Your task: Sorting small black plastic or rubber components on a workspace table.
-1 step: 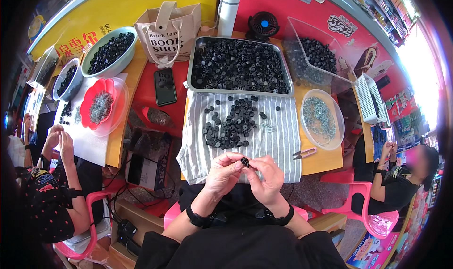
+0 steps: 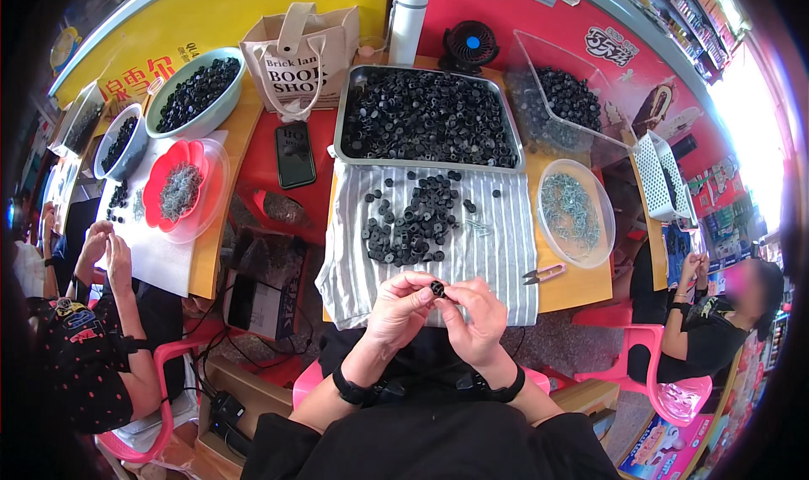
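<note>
Close to the table's front edge, my left hand [image 2: 398,310] pinches a small round black part [image 2: 437,289] between thumb and fingers. Its visible face has a spoked pattern. My right hand [image 2: 477,318] is closed too, its fingertips gripping the part's right side. Whether a smaller piece sits between those fingers is hidden. Beyond my hands, a loose heap of similar black parts [image 2: 410,231] lies on a grey-and-white striped cloth [image 2: 510,252]. A few thin metal pieces [image 2: 479,228] lie right of the heap.
Behind the cloth stands a tray [image 2: 339,134] full of black parts. To the right are a clear dish [image 2: 608,248] of metal pieces and small thread snips [image 2: 544,273]. A phone [image 2: 295,155], tote bag [image 2: 333,46], white bottle [image 2: 408,25] and fan [image 2: 470,45] stand around. Co-workers sit on both sides.
</note>
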A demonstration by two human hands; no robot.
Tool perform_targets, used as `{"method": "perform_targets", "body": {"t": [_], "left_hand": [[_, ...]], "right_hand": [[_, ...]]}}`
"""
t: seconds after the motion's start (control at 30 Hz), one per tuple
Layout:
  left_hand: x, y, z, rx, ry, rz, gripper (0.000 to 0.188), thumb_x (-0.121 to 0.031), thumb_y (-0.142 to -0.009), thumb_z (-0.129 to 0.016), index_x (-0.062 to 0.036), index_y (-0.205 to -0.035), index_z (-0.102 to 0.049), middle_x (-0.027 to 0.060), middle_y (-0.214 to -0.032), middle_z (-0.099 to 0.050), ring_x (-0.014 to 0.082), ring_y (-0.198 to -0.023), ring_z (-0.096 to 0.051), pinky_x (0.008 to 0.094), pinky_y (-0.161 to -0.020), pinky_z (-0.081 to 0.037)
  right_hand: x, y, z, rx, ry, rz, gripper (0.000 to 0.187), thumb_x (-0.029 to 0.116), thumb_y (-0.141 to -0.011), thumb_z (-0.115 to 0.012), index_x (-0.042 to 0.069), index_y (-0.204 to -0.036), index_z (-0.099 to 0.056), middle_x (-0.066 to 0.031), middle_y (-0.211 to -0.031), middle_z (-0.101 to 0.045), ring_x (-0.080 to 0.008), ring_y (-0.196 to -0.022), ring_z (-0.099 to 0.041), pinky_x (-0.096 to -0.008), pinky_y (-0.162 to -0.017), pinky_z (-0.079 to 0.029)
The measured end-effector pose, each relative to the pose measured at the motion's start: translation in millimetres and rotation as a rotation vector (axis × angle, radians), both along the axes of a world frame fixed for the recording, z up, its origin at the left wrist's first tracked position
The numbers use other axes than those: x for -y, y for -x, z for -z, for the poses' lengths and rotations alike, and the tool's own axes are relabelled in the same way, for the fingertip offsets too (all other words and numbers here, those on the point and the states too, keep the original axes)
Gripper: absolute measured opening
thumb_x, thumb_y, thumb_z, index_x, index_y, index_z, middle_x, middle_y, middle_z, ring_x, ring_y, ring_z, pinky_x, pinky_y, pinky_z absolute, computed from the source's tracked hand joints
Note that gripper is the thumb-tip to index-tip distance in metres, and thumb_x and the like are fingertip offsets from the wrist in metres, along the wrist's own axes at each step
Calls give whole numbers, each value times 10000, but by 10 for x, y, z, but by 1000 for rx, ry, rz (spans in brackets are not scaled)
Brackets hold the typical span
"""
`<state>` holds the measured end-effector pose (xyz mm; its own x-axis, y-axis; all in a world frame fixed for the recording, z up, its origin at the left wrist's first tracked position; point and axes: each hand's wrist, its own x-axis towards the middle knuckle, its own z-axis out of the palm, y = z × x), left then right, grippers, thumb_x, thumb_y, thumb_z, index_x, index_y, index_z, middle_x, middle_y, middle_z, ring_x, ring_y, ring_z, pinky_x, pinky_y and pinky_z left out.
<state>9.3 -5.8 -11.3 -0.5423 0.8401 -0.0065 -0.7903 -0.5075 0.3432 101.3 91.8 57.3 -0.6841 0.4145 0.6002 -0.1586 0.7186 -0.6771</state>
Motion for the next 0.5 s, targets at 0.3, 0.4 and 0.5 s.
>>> {"method": "perform_targets", "body": {"t": [0.3, 0.4, 0.5], "left_hand": [[-12, -1, -33, -18, -42, -18, 156, 36, -867, -636, -20, -1008, -671, 122, -1051, -657, 191, -980, -639, 314, -879, -511], [-6, -4, -31, -30, -16, -24, 155, 18, -867, -643, -43, -1005, -678, 138, -1046, -665, 197, -959, -639, 307, -871, -496], [3, 12, -11, -9, -11, 1, 128, -8, -869, -653, -36, -992, -674, 141, -1037, -667, 192, -945, -642, 303, -852, -503]], "right_hand": [[6, 2, -21, -9, -49, 10, 177, -51, -756, -728, -15, -891, -620, -125, -805, -632, -233, -669, -596, -303, -600, -465], [13, 9, -10, -25, -23, 16, 175, -53, -750, -729, -14, -878, -617, -122, -795, -628, -231, -659, -586, -305, -589, -456], [19, 16, -20, -34, -6, 16, 177, -65, -734, -723, -10, -862, -613, -120, -786, -625, -228, -653, -581, -307, -585, -451]]}}
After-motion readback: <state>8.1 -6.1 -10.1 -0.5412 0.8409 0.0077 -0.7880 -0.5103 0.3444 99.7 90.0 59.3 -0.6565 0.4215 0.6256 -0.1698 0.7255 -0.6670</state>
